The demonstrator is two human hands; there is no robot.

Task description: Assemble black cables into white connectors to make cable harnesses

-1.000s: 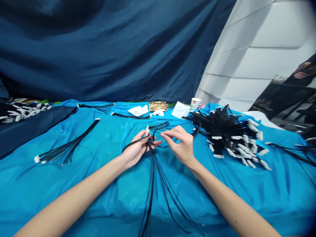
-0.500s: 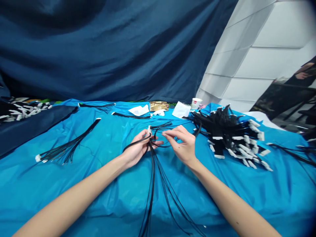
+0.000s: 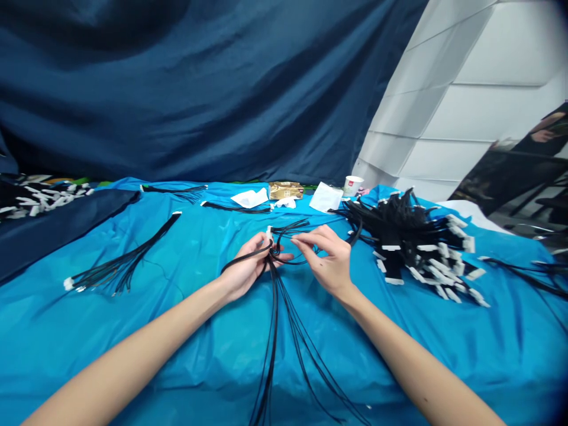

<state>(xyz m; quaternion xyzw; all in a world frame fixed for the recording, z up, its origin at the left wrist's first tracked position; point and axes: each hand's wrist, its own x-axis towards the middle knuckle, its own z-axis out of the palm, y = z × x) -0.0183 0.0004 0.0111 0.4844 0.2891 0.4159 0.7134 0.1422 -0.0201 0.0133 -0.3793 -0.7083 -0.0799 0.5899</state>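
A bundle of thin black wires [image 3: 274, 296] with a white connector [image 3: 268, 232] at its top is held in my left hand [image 3: 248, 266], whose thumb and fingers close round it near the connector. One dark strand loops over that palm and wrist. The wires hang down toward the front edge of the blue cover. To the right, my right hand [image 3: 327, 258] has thumb and index fingertip pinched together on the end of a thin black wire that runs across from the bundle.
On the blue cover [image 3: 204, 355], black wire bundles lie at left [image 3: 133, 257] and back [image 3: 235, 207]. A large pile of black cables [image 3: 408, 231] with white connectors is at right. Tissues, a gold packet [image 3: 285, 190] and a paper cup [image 3: 352, 186] stand behind.
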